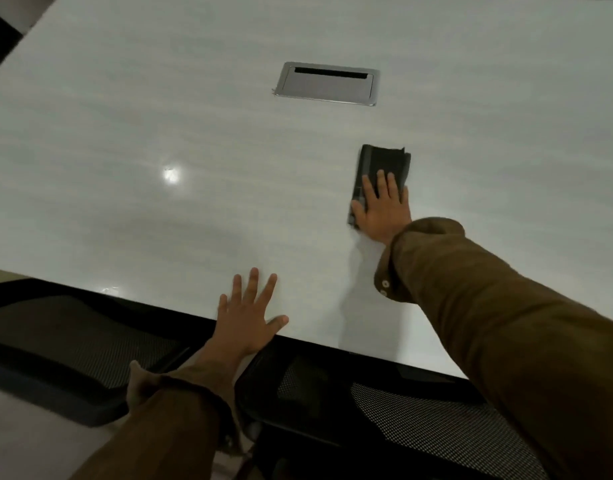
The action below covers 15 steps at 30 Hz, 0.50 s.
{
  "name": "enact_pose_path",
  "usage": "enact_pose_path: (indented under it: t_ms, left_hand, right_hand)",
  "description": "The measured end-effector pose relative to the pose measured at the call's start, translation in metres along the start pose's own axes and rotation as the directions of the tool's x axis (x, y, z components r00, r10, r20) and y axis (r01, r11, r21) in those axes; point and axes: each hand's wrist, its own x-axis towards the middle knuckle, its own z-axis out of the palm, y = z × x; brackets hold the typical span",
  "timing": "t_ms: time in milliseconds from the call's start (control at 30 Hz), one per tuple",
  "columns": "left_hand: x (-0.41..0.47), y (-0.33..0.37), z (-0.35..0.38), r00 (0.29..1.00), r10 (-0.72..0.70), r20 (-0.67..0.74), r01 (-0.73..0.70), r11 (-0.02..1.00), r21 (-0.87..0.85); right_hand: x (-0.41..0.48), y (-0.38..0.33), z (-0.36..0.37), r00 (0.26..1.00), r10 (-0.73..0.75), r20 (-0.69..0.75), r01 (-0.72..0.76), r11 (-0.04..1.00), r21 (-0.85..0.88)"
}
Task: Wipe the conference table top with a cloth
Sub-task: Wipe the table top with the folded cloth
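Note:
The pale, glossy conference table top [132,140] fills most of the view. A dark folded cloth [383,161] lies flat on it, right of centre. My right hand [381,209] presses on the cloth's near half with straight, spread fingers, arm stretched forward in a brown sleeve. My left hand [251,315] rests flat on the table near its front edge, fingers spread, holding nothing.
A metal cable hatch [327,84] with a dark slot is set into the table beyond the cloth. Black mesh office chairs [436,420] stand under the near table edge, one also at the left [66,341]. A ceiling light glares off the table at the left.

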Motion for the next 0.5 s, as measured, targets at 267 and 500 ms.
enact_pose_path:
  t_ms: [267, 500]
  left_hand:
    - [-0.003, 0.009, -0.014, 0.997, -0.040, 0.070, 0.043, 0.999, -0.033]
    - [-0.021, 0.037, -0.008, 0.998, -0.053, -0.041, 0.050, 0.997, -0.050]
  right_hand:
    - [-0.109, -0.053, 0.036, 0.937, -0.348, 0.028, 0.346, 0.937, 0.056]
    - [-0.217, 0.063, 0.041, 0.798, -0.603, 0.018, 0.601, 0.792, -0.104]
